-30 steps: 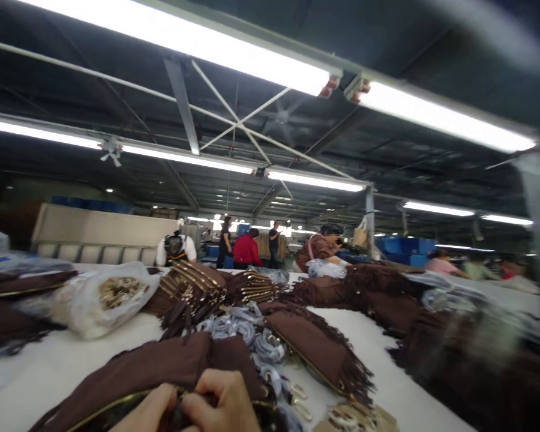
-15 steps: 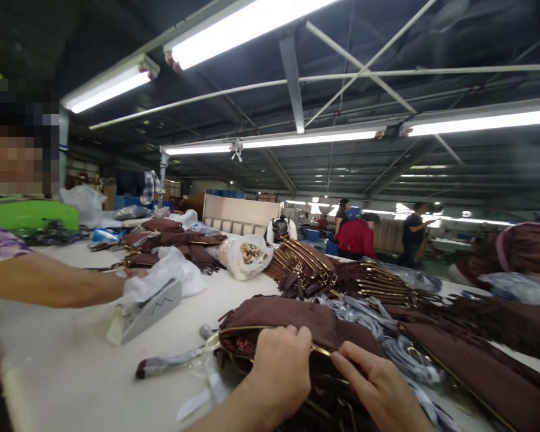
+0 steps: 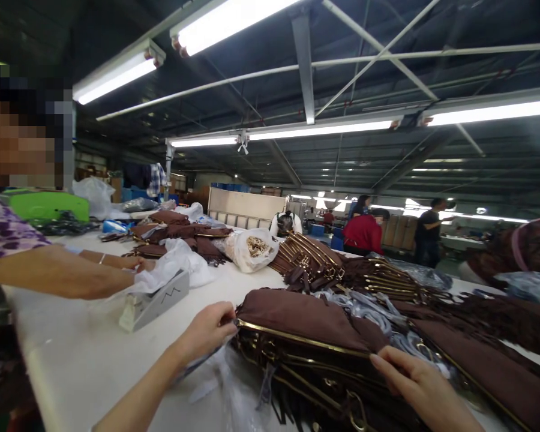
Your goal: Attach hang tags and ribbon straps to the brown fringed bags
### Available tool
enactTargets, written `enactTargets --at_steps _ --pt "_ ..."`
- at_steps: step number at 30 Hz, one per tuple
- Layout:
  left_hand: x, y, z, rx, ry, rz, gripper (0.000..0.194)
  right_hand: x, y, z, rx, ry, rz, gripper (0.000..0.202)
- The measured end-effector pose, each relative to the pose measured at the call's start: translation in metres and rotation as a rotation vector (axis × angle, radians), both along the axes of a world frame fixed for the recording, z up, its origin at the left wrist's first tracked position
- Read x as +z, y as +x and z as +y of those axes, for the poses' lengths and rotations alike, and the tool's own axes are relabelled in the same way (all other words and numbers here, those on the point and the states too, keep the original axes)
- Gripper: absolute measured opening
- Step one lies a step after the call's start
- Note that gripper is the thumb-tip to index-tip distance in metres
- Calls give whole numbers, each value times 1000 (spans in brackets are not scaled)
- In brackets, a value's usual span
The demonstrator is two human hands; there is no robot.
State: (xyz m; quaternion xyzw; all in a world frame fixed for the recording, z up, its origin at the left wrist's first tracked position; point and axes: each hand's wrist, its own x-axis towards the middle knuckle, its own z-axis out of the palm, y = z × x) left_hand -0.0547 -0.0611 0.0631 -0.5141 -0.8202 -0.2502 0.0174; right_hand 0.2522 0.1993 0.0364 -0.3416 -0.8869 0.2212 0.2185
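Note:
A brown handbag (image 3: 297,318) with a gold zipper (image 3: 297,337) and dark fringe lies in front of me, its zipper closed along the top edge. My left hand (image 3: 209,330) is closed in a pinch at the zipper's left end; whatever small part sits inside the fingers is hidden. At the opposite end, my right hand (image 3: 402,375) pinches the bag's edge between thumb and fingers. Gold rings and further zippers show on the bag's dark front. Clear plastic wrapping (image 3: 238,384) lies under its left side.
Left, a co-worker's arm (image 3: 72,273) reaches to white plastic on a grey box (image 3: 155,303). Behind my bag are stacked brown bags (image 3: 310,258), a plastic sack of tan pieces (image 3: 252,252) and wrapped straps (image 3: 364,312). Another brown bag (image 3: 472,360) lies right on the white table (image 3: 85,360).
My left hand has moved left along the zipper to its end. The gap showing patterned lining has closed. My right hand has shifted slightly right along the edge.

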Motion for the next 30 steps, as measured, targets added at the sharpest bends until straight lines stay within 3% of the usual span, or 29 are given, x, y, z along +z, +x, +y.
enactTargets --at_steps 4,7,9,11,14,16,18,22,24,27,30 --pt "-12 -13 -9 -237 50 -349 43 -4 10 6 85 -54 -62 51" --pt "-23 -24 -11 -345 64 -584 59 -4 9 9 -30 85 41 45" --pt "-30 -28 -8 -374 68 -618 66 -6 4 11 -162 180 117 44" --pt "-33 -31 -4 -359 89 -428 66 -8 -1 13 -250 231 144 46" --pt "-31 -27 5 -310 95 230 74 -12 -6 15 -290 196 100 51" --pt "-28 -17 11 -420 79 635 78 -12 -5 11 -312 141 70 51" --pt "-28 -6 19 -608 118 903 66 -10 -3 1 -306 114 110 47" --pt "-31 -2 45 -851 310 1104 33 -8 -11 -5 -241 171 258 43" --pt "-23 -6 57 -928 316 1101 29 -8 -13 0 -266 187 304 45" --pt "9 -4 61 -987 163 1017 27 -9 -6 6 -286 165 382 58" --pt "51 -3 72 -768 82 748 20 -13 4 22 -256 133 423 65"
